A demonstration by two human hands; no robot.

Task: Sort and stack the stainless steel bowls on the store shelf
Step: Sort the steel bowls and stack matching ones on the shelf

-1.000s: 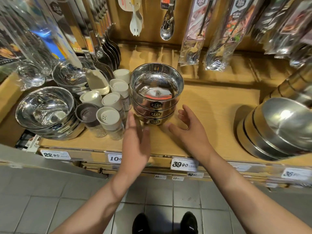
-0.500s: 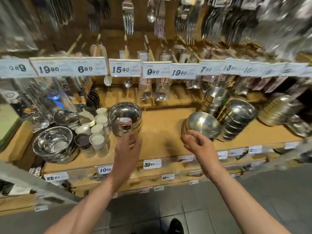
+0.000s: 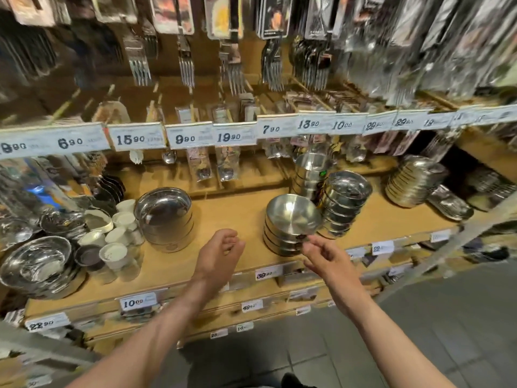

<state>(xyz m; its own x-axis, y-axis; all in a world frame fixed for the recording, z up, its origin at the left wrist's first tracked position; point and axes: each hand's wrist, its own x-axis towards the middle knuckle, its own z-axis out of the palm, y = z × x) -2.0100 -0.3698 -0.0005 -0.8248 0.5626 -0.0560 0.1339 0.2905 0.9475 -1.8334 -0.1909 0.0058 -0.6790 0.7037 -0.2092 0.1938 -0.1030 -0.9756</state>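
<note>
Far left of the shelf [image 3: 223, 211]: a nest of wide shiny bowls [image 3: 36, 266], count unreadable from here. Next to it a cluster of white-lidded shakers [image 3: 116, 239], roughly six or seven, packed tight to save frontage.

Centre-left: a squared-up stack of bowls [image 3: 165, 217], at least three by the rim lines, upright and looks finished.

Your left hand [image 3: 219, 252] hovers over bare shelf between the two middle stacks, fingers loosely curled, holding nothing.

Your right hand [image 3: 326, 254] is at the front rim of the tilted stack [image 3: 291, 224], about four bowls leaning toward you. Fingers are part bent and blurred; I can't tell whether they pinch the rim or only touch it. Likely that's the next stack to straighten.

Just behind right: a leaning stack of deeper bowls [image 3: 345, 201], about six, propped against an upright column [image 3: 312, 170] of about four. Far right: a slanted pile of shallow dishes [image 3: 414, 180], too many and too blurred to count.
</note>
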